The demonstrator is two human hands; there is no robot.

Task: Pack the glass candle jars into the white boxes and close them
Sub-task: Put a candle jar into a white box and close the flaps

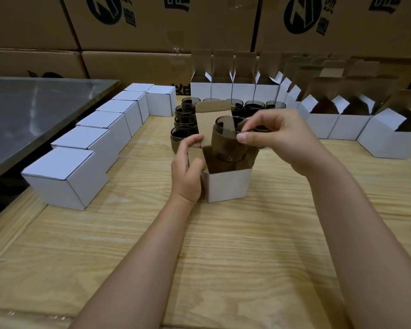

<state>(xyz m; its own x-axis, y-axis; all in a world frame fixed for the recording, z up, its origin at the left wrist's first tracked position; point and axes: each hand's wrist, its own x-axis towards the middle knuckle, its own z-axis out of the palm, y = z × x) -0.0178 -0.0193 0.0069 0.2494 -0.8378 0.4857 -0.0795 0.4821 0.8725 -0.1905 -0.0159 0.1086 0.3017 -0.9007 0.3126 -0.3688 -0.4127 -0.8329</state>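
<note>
**Jar entering open box**

Right hand (278, 136) is pinching the rim of a smoky, rounded glass jar (228, 138), holding it tilted in the mouth of the open white box (228, 186) on the grainy wooden table (223, 245), nearer its far edge. Left hand (188, 172) is gripping the box's matte brown side flap. Closed boxes (97, 136) are lining the left edge.

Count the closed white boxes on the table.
7. Six closed white boxes run in a row up the left side; the seventh sits right of the row's far end. None seems hidden.
</note>
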